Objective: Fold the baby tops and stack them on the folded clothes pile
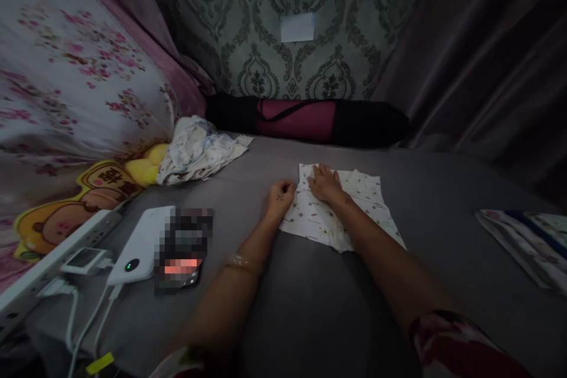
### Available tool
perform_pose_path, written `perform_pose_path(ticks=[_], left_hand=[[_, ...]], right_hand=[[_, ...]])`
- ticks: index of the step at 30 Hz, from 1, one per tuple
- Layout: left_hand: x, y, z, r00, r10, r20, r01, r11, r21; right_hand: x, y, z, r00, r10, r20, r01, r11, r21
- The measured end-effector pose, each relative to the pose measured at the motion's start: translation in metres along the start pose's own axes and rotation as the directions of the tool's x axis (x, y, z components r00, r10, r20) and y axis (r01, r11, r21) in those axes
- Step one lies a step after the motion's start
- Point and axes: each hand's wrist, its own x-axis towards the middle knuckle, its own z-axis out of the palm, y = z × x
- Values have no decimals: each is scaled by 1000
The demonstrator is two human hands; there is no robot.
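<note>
A white cloth (316, 215) with small printed figures lies spread on the grey sheet, its surface slightly wrinkled. My left hand (282, 196) is at the cloth's left edge, with its fingers curled together on that edge. Flat on the upper left part of the cloth rests my right hand (325, 183), fingers stretched out and palm down.
Crumpled cloths (197, 150) and a yellow plush (148, 165) lie at the back left. Nearer are a power strip (57, 266), a white power bank (142, 245) with cables, and a blurred-out device. A long black and pink bag (296, 120) lies along the wall; folded fabrics (527, 242) lie right.
</note>
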Motion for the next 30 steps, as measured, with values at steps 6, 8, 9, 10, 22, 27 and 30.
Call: perform_pose_path(ticks=[6,8,9,10,22,27,30], left_hand=[[1,3,0,1000,14,2,-14,1000,-23],[1,5,-1,1000,3,2,-3,1000,-14],[1,6,-2,1000,-4,-2,4,1000,-13],[1,7,-2,1000,-9,-9,9,1000,-17],[1,1,-4,999,14,-49,-18,996,-88],[2,1,-3,998,-18,-64,15,998,-62],[3,0,-2,997,-39,-67,36,998,-54]], right_hand=[[6,-32,1,992,-104,-65,106,994,27],[8,-39,3,991,-117,-64,119,993,25],[9,-41,4,992,-115,-56,117,993,30],[10,-43,6,993,-107,-42,109,993,40],[14,-41,6,995,-76,66,61,977,204],[14,-25,-4,1000,-17,-13,19,986,165],[11,-13,-1,1000,1,-17,1,996,93]])
